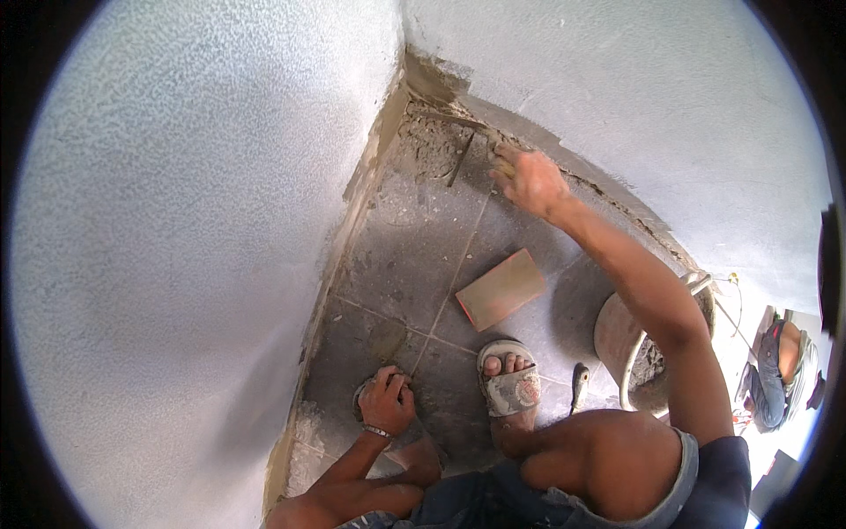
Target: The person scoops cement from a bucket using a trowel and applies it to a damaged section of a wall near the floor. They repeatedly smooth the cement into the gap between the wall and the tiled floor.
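At the foot of the right wall, my right hand [531, 181] is closed around a small yellowish thing [505, 166], mostly hidden by the fingers. A patch of rough grey mortar [432, 145] lies in the corner beyond it. Along its edge runs a thin dark strip [460, 160]. My left hand [388, 404] is low over my left foot, its fingers curled downward. What they grip, if anything, is hidden. Just ahead of it is a dull brownish patch [385, 339] on the grey floor tiles [410, 256].
A flat rectangular block with reddish edges [500, 289] lies before my right sandal [513, 392]. Right of that sandal are a tool handle [580, 386] and a bucket [617, 331] holding grey mix, under my right arm. Another person [780, 370] bends at far right.
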The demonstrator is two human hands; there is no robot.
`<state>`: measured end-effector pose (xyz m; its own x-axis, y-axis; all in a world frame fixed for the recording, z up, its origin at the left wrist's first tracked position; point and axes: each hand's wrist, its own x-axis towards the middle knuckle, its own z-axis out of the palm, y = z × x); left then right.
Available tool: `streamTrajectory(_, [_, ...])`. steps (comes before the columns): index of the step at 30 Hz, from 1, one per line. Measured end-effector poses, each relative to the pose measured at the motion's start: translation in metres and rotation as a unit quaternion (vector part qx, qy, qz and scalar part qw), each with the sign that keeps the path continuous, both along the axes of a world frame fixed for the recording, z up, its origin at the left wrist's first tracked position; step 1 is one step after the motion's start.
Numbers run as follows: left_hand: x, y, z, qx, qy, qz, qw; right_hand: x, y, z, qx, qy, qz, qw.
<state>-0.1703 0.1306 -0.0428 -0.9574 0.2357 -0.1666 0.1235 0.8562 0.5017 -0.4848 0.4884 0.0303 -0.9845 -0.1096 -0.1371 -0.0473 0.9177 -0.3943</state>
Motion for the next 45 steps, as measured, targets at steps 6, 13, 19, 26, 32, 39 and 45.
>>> streamTrajectory(6, [-0.002,0.001,0.009,0.014,0.004,0.009,1.000,-0.017,-0.032,-0.036,-0.010,-0.051,-0.049,0.997])
streamTrajectory(13, [-0.010,0.008,0.005,0.022,0.009,-0.010,1.000,-0.037,0.011,-0.104,-0.128,0.013,-0.058,0.990])
streamTrajectory(19, [-0.005,0.001,0.011,-0.019,0.024,-0.012,0.999,-0.027,-0.022,-0.034,-0.102,-0.023,-0.090,0.990])
streamTrajectory(26, [-0.005,0.006,0.006,0.008,0.038,-0.007,0.999,-0.022,-0.016,0.002,-0.150,0.111,-0.078,0.979])
streamTrajectory(32, [-0.005,0.000,0.010,-0.010,0.036,-0.011,0.999,-0.010,-0.017,0.010,-0.170,0.043,-0.051,0.983])
streamTrajectory(39, [-0.006,0.004,0.007,-0.017,0.024,-0.007,1.000,0.017,-0.027,0.001,-0.292,0.221,-0.149,0.918])
streamTrajectory(45, [-0.002,0.002,0.000,-0.010,0.024,0.002,1.000,0.056,-0.105,-0.022,-0.671,-0.108,-0.261,0.686])
